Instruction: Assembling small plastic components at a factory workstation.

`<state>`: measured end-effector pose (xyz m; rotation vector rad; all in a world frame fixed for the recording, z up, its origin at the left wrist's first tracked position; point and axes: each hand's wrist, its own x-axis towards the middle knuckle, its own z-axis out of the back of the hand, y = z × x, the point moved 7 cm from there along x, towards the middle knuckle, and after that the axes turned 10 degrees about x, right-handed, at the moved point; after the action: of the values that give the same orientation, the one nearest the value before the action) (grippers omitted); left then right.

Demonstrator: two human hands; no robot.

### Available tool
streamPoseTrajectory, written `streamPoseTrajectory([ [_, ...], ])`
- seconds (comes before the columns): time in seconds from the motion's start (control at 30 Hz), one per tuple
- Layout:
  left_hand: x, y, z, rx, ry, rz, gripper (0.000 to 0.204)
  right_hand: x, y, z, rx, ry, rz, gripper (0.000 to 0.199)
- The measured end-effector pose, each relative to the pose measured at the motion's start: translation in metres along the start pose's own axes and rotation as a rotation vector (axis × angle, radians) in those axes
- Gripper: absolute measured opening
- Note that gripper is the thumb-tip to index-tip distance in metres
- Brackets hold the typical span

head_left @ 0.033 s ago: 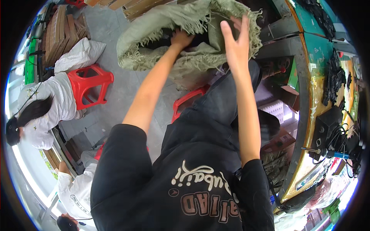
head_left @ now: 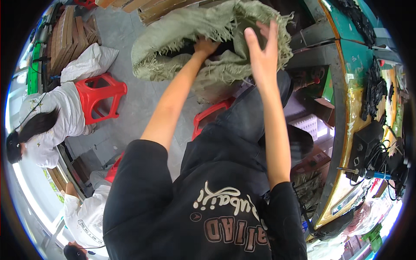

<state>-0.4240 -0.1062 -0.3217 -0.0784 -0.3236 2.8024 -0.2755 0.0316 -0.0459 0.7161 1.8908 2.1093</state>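
At twelve o'clock, a wide green sack (head_left: 173, 32), with its mouth agape and its rim turned over into a thick, slack roll. Looks soft and limp, likely woven, with a coarse grain and long frayed threads. Should give under pressure rather than keep a shape; seems neither slippery nor fragile, given such rough cloth. Cannot judge the weight, with the contents lost in the dark opening. Probably best taken by the rolled rim, at nine and three o'clock of the mouth, clear of the loose fringe.

Inside the mouth, the left hand (head_left: 206, 47), with fingertips hidden; cannot tell whether apart, together or clamped on anything. At one o'clock, over the sack's three o'clock end, the right hand (head_left: 263, 58), with thumb and fingers spread apart; cannot tell whether touching the cloth.

Just on the six o'clock side of the sack, a red stool (head_left: 224, 104) of smooth, hard plastic. At ten o'clock, a creased white sack (head_left: 91, 60), near flat, stacked brown boards (head_left: 65, 41).
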Motion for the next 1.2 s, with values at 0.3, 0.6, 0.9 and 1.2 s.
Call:
streamPoseTrajectory([
  [0.3, 0.029, -0.031, 0.035, -0.035, -0.465, -0.262, 0.061, -0.063, 0.013, -0.009, -0.267, 0.14, -0.052, 0.068],
  [0.6, 0.019, -0.02, 0.054, -0.261, -0.319, -0.276, 0.059, -0.049, -0.002, 0.012, -0.333, 0.04, -0.044, 0.071],
  [0.9, 0.022, -0.025, 0.052, -0.451, -0.142, -0.251, 0.057, -0.053, -0.006, 0.019, -0.334, 0.038, -0.068, 0.071],
  [1.2, 0.004, -0.041, 0.074, -0.637, 0.005, -0.25, 0.055, -0.064, -0.006, 0.024, -0.347, 0.098, -0.12, 0.07],
])
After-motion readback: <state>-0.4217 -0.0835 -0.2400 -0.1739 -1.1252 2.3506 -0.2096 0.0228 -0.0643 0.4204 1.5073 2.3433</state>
